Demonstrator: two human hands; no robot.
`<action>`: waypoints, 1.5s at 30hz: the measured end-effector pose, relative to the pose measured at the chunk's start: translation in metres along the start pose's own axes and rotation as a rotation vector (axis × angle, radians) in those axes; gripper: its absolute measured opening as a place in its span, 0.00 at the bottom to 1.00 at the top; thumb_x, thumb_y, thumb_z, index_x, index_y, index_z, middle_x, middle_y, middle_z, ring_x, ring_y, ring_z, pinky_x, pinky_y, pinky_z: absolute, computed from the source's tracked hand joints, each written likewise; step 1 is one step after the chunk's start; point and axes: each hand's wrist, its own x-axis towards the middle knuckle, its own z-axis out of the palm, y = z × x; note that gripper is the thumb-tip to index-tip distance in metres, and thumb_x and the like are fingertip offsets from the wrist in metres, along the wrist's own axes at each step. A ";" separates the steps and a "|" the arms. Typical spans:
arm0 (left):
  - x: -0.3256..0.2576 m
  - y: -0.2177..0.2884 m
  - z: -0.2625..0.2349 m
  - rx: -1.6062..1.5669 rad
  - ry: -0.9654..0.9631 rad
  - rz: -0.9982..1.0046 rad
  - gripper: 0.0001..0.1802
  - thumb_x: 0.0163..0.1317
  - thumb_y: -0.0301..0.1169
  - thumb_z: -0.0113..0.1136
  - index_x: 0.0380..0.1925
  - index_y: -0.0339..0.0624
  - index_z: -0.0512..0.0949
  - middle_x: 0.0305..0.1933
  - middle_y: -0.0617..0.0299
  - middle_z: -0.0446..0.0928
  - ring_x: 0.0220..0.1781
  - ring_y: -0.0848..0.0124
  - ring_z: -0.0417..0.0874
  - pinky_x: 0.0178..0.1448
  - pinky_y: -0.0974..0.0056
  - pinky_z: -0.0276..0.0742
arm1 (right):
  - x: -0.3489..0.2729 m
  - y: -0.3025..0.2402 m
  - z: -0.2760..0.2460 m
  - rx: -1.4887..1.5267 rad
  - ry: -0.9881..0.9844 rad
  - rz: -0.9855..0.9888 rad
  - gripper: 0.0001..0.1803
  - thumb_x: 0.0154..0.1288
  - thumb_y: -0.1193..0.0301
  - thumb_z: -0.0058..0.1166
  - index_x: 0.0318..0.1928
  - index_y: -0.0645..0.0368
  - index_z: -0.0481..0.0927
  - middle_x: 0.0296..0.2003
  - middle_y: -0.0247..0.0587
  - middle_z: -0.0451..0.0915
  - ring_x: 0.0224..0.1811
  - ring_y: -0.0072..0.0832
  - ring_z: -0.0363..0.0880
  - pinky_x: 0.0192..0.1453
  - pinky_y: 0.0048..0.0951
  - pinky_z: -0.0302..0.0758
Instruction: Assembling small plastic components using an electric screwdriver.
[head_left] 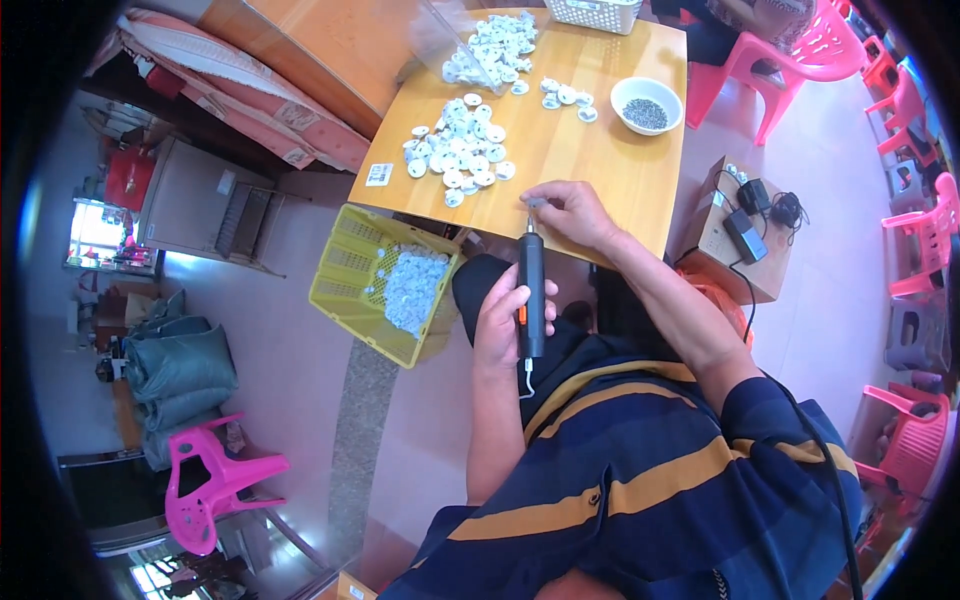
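A black electric screwdriver (530, 295) is held upright in the left hand (507, 322), with the fingers (545, 300) wrapped closed around its body. An orange stripe is seen on its side. Its thin tip is pointed up at the near edge of the wooden table (600, 180). A small white round part (537, 203) is pinched there between the closed fingertips of the right hand (570, 212), right on top of the screwdriver tip. The part is mostly hidden by the fingers.

One screwdriver and one pinched part are seen. On the table, past the right hand, one big heap of white round parts (458, 152) is spread out; they are too many to be counted. A second heap (500, 48) is found at the far side of the table, partly under a clear bag. About four loose white parts (566, 97) lie beside one white bowl (646, 105), which is filled with small dark screws. One yellow basket (355, 270) with more white parts is placed below the table's left edge. One white basket (595, 14) stands at the far edge.
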 end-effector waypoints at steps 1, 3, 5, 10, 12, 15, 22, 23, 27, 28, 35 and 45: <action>0.000 0.001 0.000 0.002 0.002 -0.001 0.30 0.69 0.30 0.52 0.69 0.34 0.61 0.45 0.47 0.79 0.36 0.65 0.85 0.34 0.64 0.87 | 0.000 0.000 0.000 0.003 0.001 0.001 0.12 0.71 0.73 0.57 0.50 0.63 0.87 0.33 0.39 0.87 0.33 0.20 0.84 0.43 0.24 0.82; 0.001 0.002 0.002 0.010 -0.010 -0.011 0.29 0.69 0.30 0.52 0.69 0.34 0.61 0.45 0.47 0.79 0.36 0.64 0.85 0.34 0.64 0.87 | -0.001 -0.002 -0.001 -0.016 0.007 0.014 0.12 0.71 0.72 0.57 0.50 0.63 0.87 0.32 0.39 0.87 0.33 0.20 0.84 0.42 0.25 0.82; 0.001 0.001 0.001 0.008 -0.010 -0.012 0.30 0.69 0.30 0.52 0.69 0.34 0.60 0.45 0.47 0.79 0.36 0.64 0.85 0.34 0.64 0.87 | 0.000 0.000 0.001 0.004 0.014 0.006 0.12 0.71 0.72 0.57 0.50 0.63 0.87 0.32 0.39 0.87 0.33 0.20 0.84 0.42 0.25 0.81; 0.002 0.000 0.002 -0.026 -0.020 -0.013 0.30 0.70 0.30 0.52 0.70 0.35 0.59 0.47 0.47 0.78 0.36 0.64 0.85 0.34 0.63 0.87 | 0.000 0.004 0.001 0.049 0.014 -0.021 0.12 0.72 0.72 0.57 0.51 0.63 0.86 0.32 0.39 0.87 0.33 0.20 0.84 0.43 0.25 0.81; 0.003 -0.001 0.001 -0.067 -0.061 -0.007 0.30 0.71 0.31 0.50 0.70 0.36 0.59 0.49 0.46 0.77 0.38 0.63 0.84 0.35 0.62 0.87 | 0.000 0.002 0.001 0.047 -0.001 0.007 0.12 0.73 0.72 0.56 0.52 0.64 0.86 0.31 0.36 0.86 0.33 0.20 0.83 0.42 0.23 0.81; 0.006 -0.003 0.003 -0.181 -0.105 -0.006 0.29 0.72 0.32 0.49 0.71 0.36 0.58 0.50 0.46 0.77 0.39 0.63 0.84 0.35 0.62 0.87 | 0.002 -0.003 0.001 0.333 -0.011 0.171 0.13 0.75 0.72 0.55 0.53 0.65 0.85 0.32 0.35 0.84 0.33 0.19 0.80 0.42 0.22 0.80; 0.004 -0.014 0.009 -0.209 -0.159 0.027 0.29 0.72 0.33 0.51 0.70 0.38 0.60 0.49 0.47 0.77 0.38 0.63 0.83 0.36 0.64 0.87 | 0.021 0.009 -0.007 0.507 0.135 0.248 0.13 0.73 0.74 0.55 0.53 0.63 0.85 0.40 0.41 0.86 0.38 0.23 0.84 0.47 0.26 0.81; 0.005 -0.015 0.010 -0.184 -0.158 0.026 0.29 0.71 0.33 0.52 0.69 0.38 0.60 0.48 0.49 0.77 0.38 0.65 0.84 0.37 0.64 0.87 | 0.029 0.015 -0.010 0.193 0.200 0.125 0.14 0.71 0.74 0.56 0.54 0.62 0.84 0.41 0.45 0.86 0.39 0.29 0.84 0.49 0.29 0.81; 0.005 -0.015 0.010 -0.078 -0.092 0.022 0.28 0.71 0.32 0.53 0.68 0.38 0.61 0.47 0.52 0.79 0.37 0.69 0.85 0.37 0.65 0.87 | 0.053 0.002 -0.011 -0.153 0.197 0.059 0.18 0.66 0.75 0.58 0.56 0.58 0.83 0.47 0.54 0.84 0.47 0.42 0.85 0.55 0.36 0.80; 0.004 -0.014 0.008 -0.081 -0.092 0.030 0.28 0.71 0.32 0.53 0.68 0.38 0.61 0.47 0.52 0.79 0.37 0.69 0.85 0.37 0.65 0.87 | 0.057 -0.004 -0.009 -0.206 0.188 0.076 0.18 0.66 0.76 0.57 0.56 0.58 0.83 0.48 0.54 0.84 0.49 0.41 0.85 0.56 0.36 0.80; 0.003 -0.010 0.005 -0.071 -0.028 0.030 0.27 0.71 0.32 0.54 0.67 0.39 0.63 0.46 0.52 0.80 0.37 0.69 0.86 0.37 0.66 0.87 | 0.083 0.001 -0.020 -0.418 0.282 -0.208 0.20 0.67 0.73 0.59 0.59 0.56 0.82 0.48 0.49 0.86 0.41 0.35 0.87 0.50 0.33 0.82; 0.002 -0.007 0.005 -0.092 -0.003 0.025 0.24 0.71 0.31 0.53 0.66 0.38 0.65 0.44 0.52 0.81 0.36 0.69 0.86 0.36 0.66 0.87 | 0.094 -0.026 -0.157 -0.722 0.330 -0.053 0.10 0.63 0.69 0.58 0.42 0.57 0.87 0.37 0.48 0.88 0.41 0.43 0.87 0.50 0.39 0.82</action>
